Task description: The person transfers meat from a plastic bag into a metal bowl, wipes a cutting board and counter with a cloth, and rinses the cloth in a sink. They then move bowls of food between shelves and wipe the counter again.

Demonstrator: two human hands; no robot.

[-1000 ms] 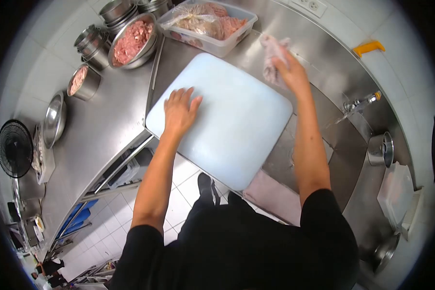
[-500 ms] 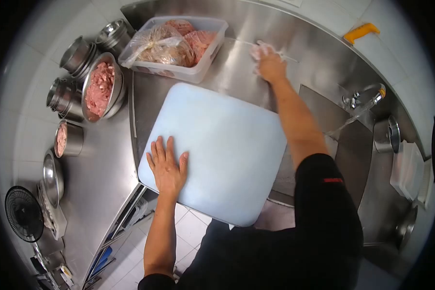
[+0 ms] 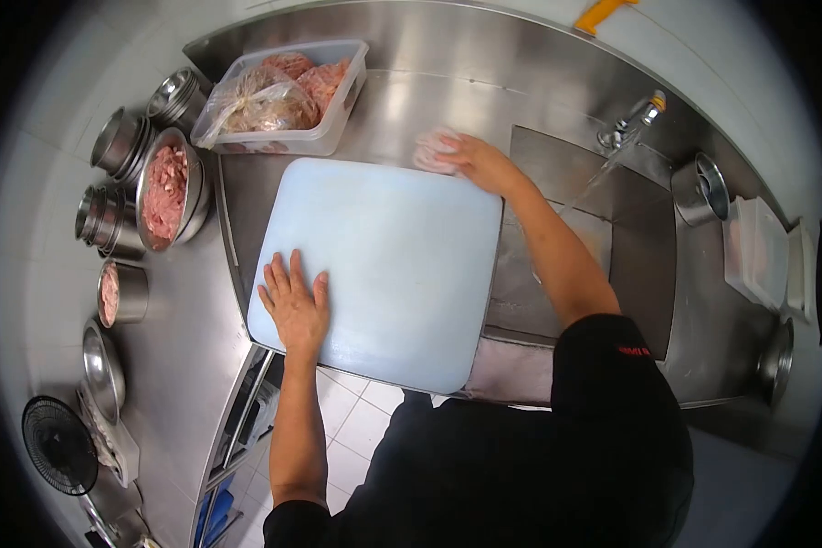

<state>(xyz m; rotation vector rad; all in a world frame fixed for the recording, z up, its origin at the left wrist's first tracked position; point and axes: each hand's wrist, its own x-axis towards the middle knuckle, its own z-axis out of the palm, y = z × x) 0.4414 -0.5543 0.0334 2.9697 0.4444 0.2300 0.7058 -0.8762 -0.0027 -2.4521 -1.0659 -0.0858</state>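
My left hand (image 3: 298,309) lies flat with spread fingers on the lower left part of a large pale blue cutting board (image 3: 384,265). Beyond the board's far edge, my right hand (image 3: 478,163) grips a crumpled whitish-pink cloth (image 3: 438,149) against the steel counter (image 3: 411,105). The cloth sits just behind the board, near its far right corner. Part of it is hidden under my fingers.
A plastic tub (image 3: 288,142) of bagged meat stands at the back left. Left of the board are a steel bowl of minced meat (image 3: 166,196) and stacked steel pots (image 3: 119,142). On the right, a tap (image 3: 630,123) runs into the sink (image 3: 644,283).
My right hand has drawn the cloth from the back of the counter toward the board's far edge. My left hand stays flat on the board. The camera view has shifted.
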